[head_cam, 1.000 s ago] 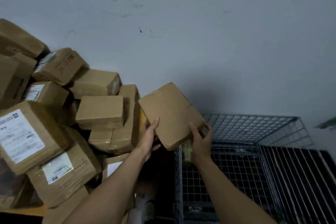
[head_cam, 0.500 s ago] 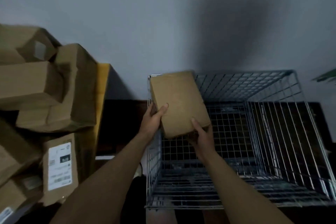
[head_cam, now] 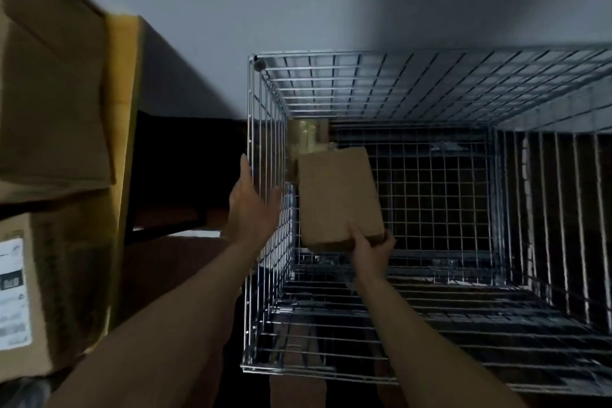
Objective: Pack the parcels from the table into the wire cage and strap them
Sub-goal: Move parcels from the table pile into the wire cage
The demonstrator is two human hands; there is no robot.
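The right hand (head_cam: 371, 248) pinches a parcel (head_cam: 337, 199) inside the wire cage (head_cam: 430, 83); the left hand (head_cam: 251, 205) hangs spread. Stacked parcels (head_cam: 49, 93) left of it await packing and strapping.

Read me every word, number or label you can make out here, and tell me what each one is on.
On the brown cardboard box at lower left, a white shipping label: printed lines and a dark block, too blurred to read.
On the flat brown cardboard parcel in the right hand: no print visible.
Nothing else bears text.
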